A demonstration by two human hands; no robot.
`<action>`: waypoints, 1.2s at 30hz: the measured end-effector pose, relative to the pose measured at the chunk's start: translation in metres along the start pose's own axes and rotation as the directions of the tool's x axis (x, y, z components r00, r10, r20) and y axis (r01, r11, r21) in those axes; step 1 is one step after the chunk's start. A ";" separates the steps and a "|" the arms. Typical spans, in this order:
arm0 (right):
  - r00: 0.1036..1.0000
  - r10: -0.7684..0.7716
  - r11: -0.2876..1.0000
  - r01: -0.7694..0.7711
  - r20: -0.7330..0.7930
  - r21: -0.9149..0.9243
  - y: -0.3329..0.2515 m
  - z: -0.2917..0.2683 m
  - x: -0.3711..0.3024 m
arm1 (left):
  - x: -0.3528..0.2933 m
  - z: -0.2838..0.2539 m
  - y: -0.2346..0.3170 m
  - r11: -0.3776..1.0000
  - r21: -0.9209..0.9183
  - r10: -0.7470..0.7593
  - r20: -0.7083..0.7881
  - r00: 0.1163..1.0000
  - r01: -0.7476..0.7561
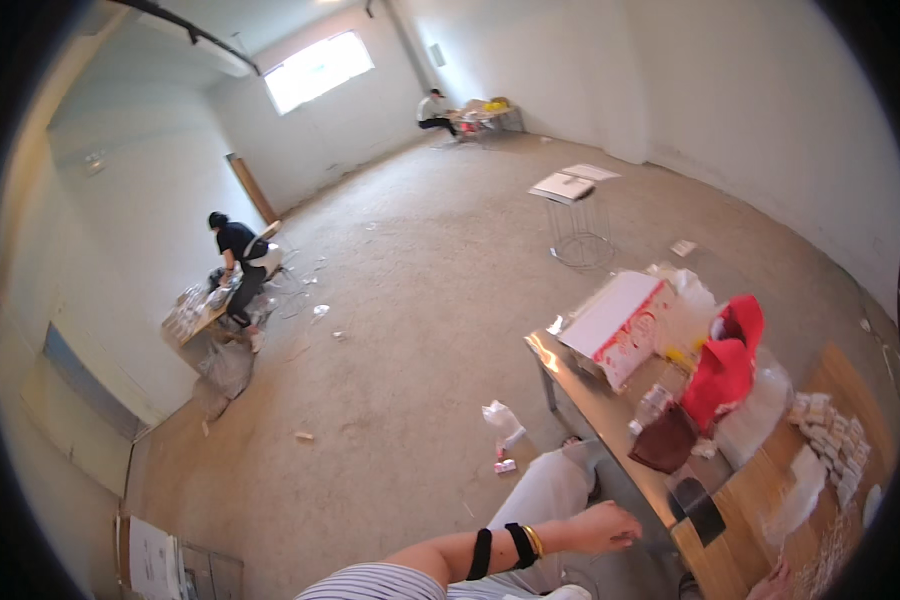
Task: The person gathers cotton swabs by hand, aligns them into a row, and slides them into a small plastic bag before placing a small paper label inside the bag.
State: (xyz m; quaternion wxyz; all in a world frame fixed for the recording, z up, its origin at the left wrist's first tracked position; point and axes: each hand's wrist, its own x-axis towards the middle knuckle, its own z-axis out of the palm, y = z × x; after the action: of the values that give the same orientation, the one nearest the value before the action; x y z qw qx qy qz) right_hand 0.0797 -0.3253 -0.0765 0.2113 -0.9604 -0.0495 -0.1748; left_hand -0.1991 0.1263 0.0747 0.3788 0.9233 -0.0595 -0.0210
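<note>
My left hand (610, 527) hangs above my lap, just left of the near table's edge, with its fingers curled in and nothing visible in them. Two black straps and a gold bracelet (536, 540) circle that forearm. At the bottom edge, only part of my right hand (773, 582) shows, low over the wooden table (735, 545); its fingers are blurred. Beside it lie thin white strips (832, 555) and a clear plastic sheet (798, 490). Farther right, several small pale bundles (832, 435) are heaped on the table.
The table also bears a white-and-red box (620, 325), a red bag (727, 355), a dark brown pouch (662, 440) and a black phone-like slab (698, 508). A wire stand (582, 235) stands beyond. One person (238, 250) works at left, another (434, 112) far back. Plastic scraps (503, 422) litter the floor.
</note>
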 end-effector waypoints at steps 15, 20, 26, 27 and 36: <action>0.995 0.104 0.944 -0.096 -0.007 0.315 -0.058 -0.042 0.000 | 0.118 0.082 0.068 0.979 -0.116 0.184 0.172 0.968 -0.165; 0.992 0.010 0.898 -0.065 0.127 0.434 -0.029 -0.075 0.001 | 0.202 0.164 0.106 0.960 0.099 0.251 0.104 0.962 -0.261; 0.954 -0.094 0.973 0.028 0.283 0.229 -0.044 -0.077 0.003 | 0.268 0.200 0.121 0.926 0.296 0.206 0.126 0.970 -0.235; 0.951 -0.125 0.972 0.061 0.282 0.226 -0.044 -0.076 0.005 | 0.271 0.200 0.120 0.924 0.302 0.203 0.134 0.970 -0.235; 0.926 -0.244 0.935 0.147 0.287 0.322 -0.045 -0.069 0.021 | 0.298 0.162 0.085 0.886 0.367 0.264 0.106 0.959 -0.284</action>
State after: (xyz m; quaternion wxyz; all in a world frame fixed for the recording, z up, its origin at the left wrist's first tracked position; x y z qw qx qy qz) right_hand 0.0697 -0.3136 0.0074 0.3224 -0.9237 -0.2053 -0.0266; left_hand 0.0753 -0.0842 0.0214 0.1909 0.9604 -0.2021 0.0201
